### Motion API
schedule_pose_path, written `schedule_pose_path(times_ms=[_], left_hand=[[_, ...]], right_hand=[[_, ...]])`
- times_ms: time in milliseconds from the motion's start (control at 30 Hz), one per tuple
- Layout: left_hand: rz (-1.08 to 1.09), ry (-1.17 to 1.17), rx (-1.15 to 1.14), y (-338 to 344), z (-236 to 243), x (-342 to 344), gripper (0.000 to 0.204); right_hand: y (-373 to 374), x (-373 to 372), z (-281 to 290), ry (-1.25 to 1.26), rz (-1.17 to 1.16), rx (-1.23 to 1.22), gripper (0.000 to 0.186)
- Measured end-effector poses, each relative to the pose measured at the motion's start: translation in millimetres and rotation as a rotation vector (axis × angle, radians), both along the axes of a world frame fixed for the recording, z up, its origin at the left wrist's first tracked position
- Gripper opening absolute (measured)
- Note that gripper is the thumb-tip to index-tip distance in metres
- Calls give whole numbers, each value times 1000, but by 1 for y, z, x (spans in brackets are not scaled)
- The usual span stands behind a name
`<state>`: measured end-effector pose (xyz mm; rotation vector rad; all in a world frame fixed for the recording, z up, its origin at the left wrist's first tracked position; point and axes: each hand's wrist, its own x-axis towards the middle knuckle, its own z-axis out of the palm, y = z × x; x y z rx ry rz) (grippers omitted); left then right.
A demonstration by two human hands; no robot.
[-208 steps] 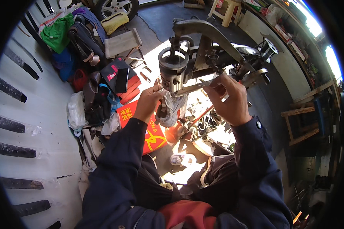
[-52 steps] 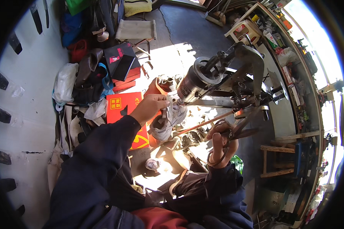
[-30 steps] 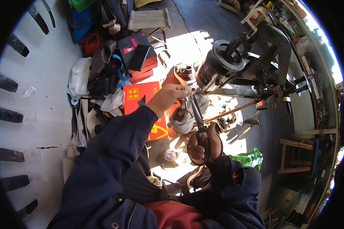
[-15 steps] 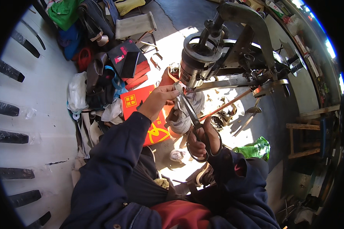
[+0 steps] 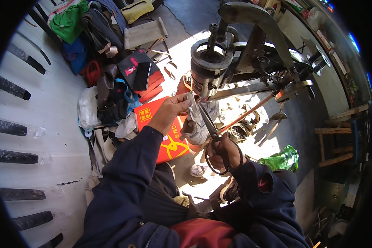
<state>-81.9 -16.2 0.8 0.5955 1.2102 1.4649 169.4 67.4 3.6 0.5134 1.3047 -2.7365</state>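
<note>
My right hand [image 5: 225,153] grips a pair of large dark scissors [image 5: 211,123], its fingers through the handle loops. Their blades point up and away, toward the tips of my left fingers. With finger and thumb, my left hand [image 5: 168,112] pinches the upper edge of a pale grey shoe [image 5: 196,133]. The scissor blades lie along the shoe's right side, close to that edge; whether they cut into it I cannot make out. Just beyond stands a metal sewing machine with a round head [image 5: 208,68], its lower end close to the shoe.
A red box [image 5: 153,113] lies left of the shoe, near bags and a dark phone-like slab [image 5: 141,76]. A folding stool [image 5: 145,33] stands far off. On the right are a green plastic bag [image 5: 282,159] and a wooden stool [image 5: 334,130]. Dark strips hang on the left wall.
The view has shifted slightly, so the surroundings sit a little further right. Both hands keep their hold; the scissors stay beside the shoe's edge.
</note>
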Motion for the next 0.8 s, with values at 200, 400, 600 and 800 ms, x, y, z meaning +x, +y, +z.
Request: schedule_pose_path(times_ms=[200, 400, 600, 800], left_hand=[[30, 145, 63, -3, 2, -5, 21], [52, 226, 73, -4, 6, -2, 15], [18, 241, 89, -5, 7, -2, 14], [40, 262, 66, -4, 8, -1, 19]], right_hand=[[4, 7, 11, -42, -17, 386, 68], [7, 2, 12, -26, -18, 425, 61], [11, 1, 20, -215, -15, 505, 64], [10, -3, 18, -333, 7, 675, 78]])
